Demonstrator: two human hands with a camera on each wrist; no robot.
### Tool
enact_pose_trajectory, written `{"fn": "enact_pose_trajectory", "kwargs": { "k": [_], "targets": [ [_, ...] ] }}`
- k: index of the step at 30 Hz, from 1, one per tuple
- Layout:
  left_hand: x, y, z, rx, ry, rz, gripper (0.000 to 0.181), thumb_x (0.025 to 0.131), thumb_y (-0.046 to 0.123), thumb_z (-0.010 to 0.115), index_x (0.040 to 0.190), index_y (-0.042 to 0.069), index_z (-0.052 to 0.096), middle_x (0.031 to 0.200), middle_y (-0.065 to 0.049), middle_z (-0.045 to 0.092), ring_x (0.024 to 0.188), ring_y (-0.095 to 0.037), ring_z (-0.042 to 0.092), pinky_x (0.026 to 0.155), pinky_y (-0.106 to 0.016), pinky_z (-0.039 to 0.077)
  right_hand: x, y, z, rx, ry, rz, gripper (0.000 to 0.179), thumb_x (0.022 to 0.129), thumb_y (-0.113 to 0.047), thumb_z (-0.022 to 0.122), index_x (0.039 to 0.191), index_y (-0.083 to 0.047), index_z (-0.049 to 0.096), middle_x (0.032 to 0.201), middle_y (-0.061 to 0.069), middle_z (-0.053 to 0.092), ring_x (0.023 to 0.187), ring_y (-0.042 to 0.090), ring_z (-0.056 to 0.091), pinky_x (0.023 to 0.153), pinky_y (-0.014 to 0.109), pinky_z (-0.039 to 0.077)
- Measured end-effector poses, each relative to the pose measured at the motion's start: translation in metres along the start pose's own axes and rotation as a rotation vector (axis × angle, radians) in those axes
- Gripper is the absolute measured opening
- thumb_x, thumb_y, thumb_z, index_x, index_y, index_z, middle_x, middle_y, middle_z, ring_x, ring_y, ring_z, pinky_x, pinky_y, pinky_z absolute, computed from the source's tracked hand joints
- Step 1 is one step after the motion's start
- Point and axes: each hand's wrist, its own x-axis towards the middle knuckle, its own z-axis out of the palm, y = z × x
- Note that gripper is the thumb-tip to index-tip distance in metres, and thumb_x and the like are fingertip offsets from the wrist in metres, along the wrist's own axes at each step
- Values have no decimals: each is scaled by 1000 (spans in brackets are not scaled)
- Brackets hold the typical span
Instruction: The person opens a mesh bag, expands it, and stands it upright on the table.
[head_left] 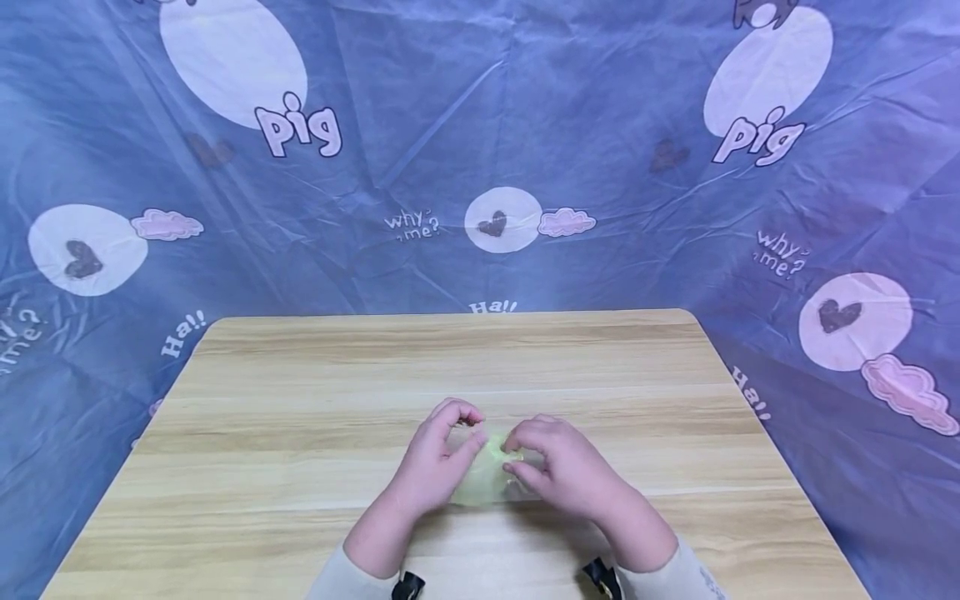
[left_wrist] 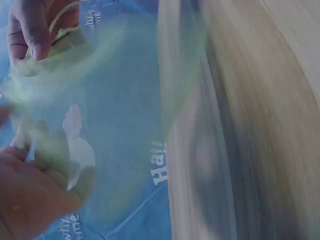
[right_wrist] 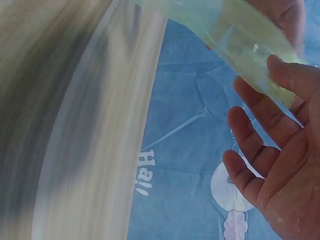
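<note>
A thin, see-through pale green plastic bag (head_left: 474,485) is stretched between both hands over the near middle of the table. At its left side, my left hand (head_left: 433,460) holds the film, thumb toward the bag's upper edge. The left wrist view shows the left hand's curled fingers (left_wrist: 52,172) partly through the blurred bag (left_wrist: 120,80). My right hand (head_left: 564,468) pinches the other side of the rim between thumb and index finger. In the right wrist view, the bag (right_wrist: 240,40) runs under the right thumb (right_wrist: 292,75), while the other fingers are spread and half bent.
The light wood-grain table (head_left: 300,375) has rounded far corners. Behind it and along both sides hangs a blue printed cloth (head_left: 420,108) with creases. Black wrist mounts (head_left: 407,586) sit by the pale sleeves (head_left: 667,575) at the near edge.
</note>
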Motion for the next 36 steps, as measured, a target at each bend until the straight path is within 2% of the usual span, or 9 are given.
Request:
{"fn": "enact_pose_trajectory", "kwargs": {
  "k": [3, 5, 7, 11, 17, 23, 26, 30, 36],
  "targets": [
    [-2, 2, 0, 70, -56, 132, 30, 99, 19, 73, 127, 14, 65, 127, 4, 61, 121, -22, 58, 103, -56, 47, -1, 1, -3, 6, -6, 0, 16, 86, -9, 85, 95, -13, 73, 96, -7, 76, 91, 13, 68, 83, 39, 58],
    [-3, 5, 0, 127, -88, 197, 31, 97, 27, 76, 126, 20, 67, 131, 5, 59, 124, -20, 56, 104, -58, 44, -1, 1, -5, 3, -13, -2, 16, 86, -9, 85, 95, -13, 73, 96, -7, 77, 91, 12, 68, 84, 39, 58],
    [-3, 8, 0, 186, -106, 227, 29, 95, 33, 79, 120, 23, 70, 133, 6, 58, 127, -18, 55, 105, -58, 41, -1, 1, -6, -1, -22, -4, 16, 86, -9, 85, 97, -13, 74, 97, -6, 77, 92, 13, 69, 85, 41, 58],
    [-3, 12, 0, 284, -119, 234, 25, 91, 36, 83, 105, 23, 68, 126, 7, 63, 124, -16, 58, 105, -57, 42, 0, 0, -8, 6, -33, -10, 16, 85, -8, 86, 96, -14, 75, 96, -8, 77, 91, 11, 69, 85, 41, 58],
    [-2, 12, -3, 357, -151, 216, 25, 89, 38, 85, 103, 23, 71, 112, 10, 66, 113, -15, 62, 105, -54, 43, 0, -1, -12, 33, -55, 3, 17, 85, -6, 85, 96, -15, 76, 93, -8, 75, 87, 8, 66, 80, 37, 57],
    [-1, 9, -6, 449, -129, 249, 32, 85, 47, 87, 105, 24, 75, 128, 1, 62, 124, -23, 58, 109, -56, 41, 1, -1, -16, 49, -92, 6, 17, 86, -5, 84, 96, -15, 75, 93, -8, 76, 87, 8, 66, 80, 37, 56],
    [-1, 8, -8, 486, -99, 304, 31, 83, 49, 87, 99, 25, 78, 140, -5, 60, 135, -30, 53, 112, -66, 36, 1, -2, -17, 27, -97, -3, 18, 85, -5, 84, 97, -15, 75, 93, -8, 76, 87, 8, 67, 80, 39, 56],
    [-1, 8, -8, 469, -112, 354, 27, 81, 48, 88, 90, 25, 77, 145, -5, 59, 141, -31, 49, 114, -73, 31, 1, -3, -17, 8, -98, -11, 18, 85, -5, 85, 96, -15, 75, 92, -10, 76, 86, 8, 67, 80, 39, 56],
    [-4, 9, -6, 434, -177, 293, 28, 81, 44, 89, 86, 24, 71, 136, 0, 64, 133, -28, 55, 114, -59, 38, 1, -4, -15, 16, -104, -10, 17, 86, -6, 84, 95, -17, 75, 93, -11, 76, 87, 8, 67, 81, 39, 56]
  ]
}}
